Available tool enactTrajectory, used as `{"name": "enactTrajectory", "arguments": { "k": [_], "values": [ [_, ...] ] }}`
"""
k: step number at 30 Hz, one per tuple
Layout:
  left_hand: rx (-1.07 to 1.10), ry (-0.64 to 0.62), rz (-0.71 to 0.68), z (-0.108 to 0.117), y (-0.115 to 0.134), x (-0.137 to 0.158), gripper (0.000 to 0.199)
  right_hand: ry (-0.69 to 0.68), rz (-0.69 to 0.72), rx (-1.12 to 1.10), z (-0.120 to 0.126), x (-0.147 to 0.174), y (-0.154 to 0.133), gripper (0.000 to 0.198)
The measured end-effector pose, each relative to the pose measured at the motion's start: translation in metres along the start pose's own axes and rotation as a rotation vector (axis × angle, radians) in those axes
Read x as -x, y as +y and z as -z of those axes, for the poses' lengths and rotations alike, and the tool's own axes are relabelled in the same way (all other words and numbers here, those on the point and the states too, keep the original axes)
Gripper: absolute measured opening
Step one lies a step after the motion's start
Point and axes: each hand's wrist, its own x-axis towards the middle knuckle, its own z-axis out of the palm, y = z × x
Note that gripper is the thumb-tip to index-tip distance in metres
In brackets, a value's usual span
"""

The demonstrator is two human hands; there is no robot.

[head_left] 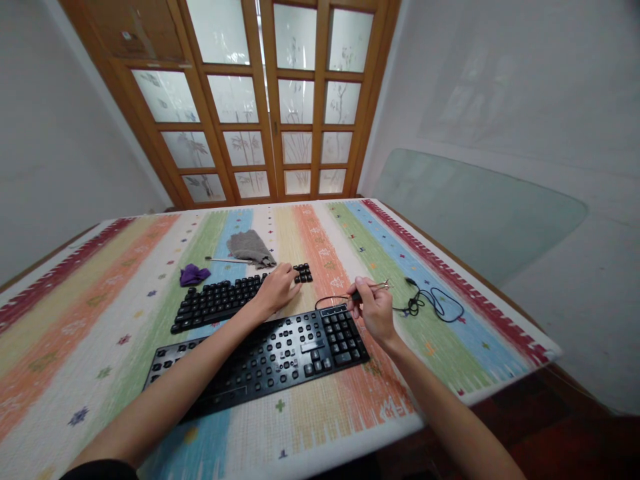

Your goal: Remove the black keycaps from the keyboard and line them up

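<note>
A black keyboard (280, 363) lies along the near side of the table, many of its keycaps off, with the number pad at the right still capped. Beyond it, loose black keycaps (215, 300) stand in rows on the cloth. My left hand (280, 288) reaches across the keyboard to the right part of these rows, fingers bent together and pointing down; whatever is between the fingertips is hidden. Just right of the number pad, my right hand (374, 308) is closed round the black handle of a wire keycap puller (383, 285), its metal prongs pointing right.
Behind the keycaps lie a grey cloth (251, 248), a thin brush (225, 260) and a crumpled purple cloth (194, 275). A black cable (435, 300) is coiled at the right. The striped tablecloth (125, 333) covers the table; glazed wooden doors (270, 133) stand beyond.
</note>
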Motion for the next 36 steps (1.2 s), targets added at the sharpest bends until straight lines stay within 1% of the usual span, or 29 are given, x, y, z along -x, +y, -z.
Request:
{"name": "enactTrajectory", "arguments": {
  "k": [4,9,14,18,23,30,33,36],
  "values": [
    [0.072,0.011,-0.068,0.014,0.004,0.041,0.014,-0.016,-0.023,0.015,-0.001,0.002,0.004,0.048],
    [0.139,-0.019,-0.040,0.024,0.019,0.084,0.017,-0.056,-0.061,-0.002,-0.006,0.003,0.007,0.045],
    [0.190,-0.026,-0.021,0.025,0.029,0.112,0.017,-0.084,-0.070,0.027,-0.013,0.004,0.005,0.047],
    [0.214,-0.004,-0.037,0.028,0.038,0.125,0.017,-0.110,-0.092,0.076,-0.020,0.007,0.005,0.049],
    [0.234,-0.013,-0.055,0.030,0.051,0.137,0.015,-0.197,-0.116,0.134,-0.023,0.018,0.010,0.051],
    [0.245,-0.015,-0.103,0.025,0.065,0.147,0.016,-0.305,-0.149,0.214,-0.018,0.037,0.012,0.050],
    [0.238,-0.032,-0.124,0.023,0.071,0.149,0.018,-0.362,-0.128,0.278,-0.014,0.046,0.012,0.050],
    [0.224,-0.031,-0.141,0.020,0.074,0.150,0.018,-0.378,-0.094,0.337,-0.009,0.054,0.013,0.048]
  ]
}}
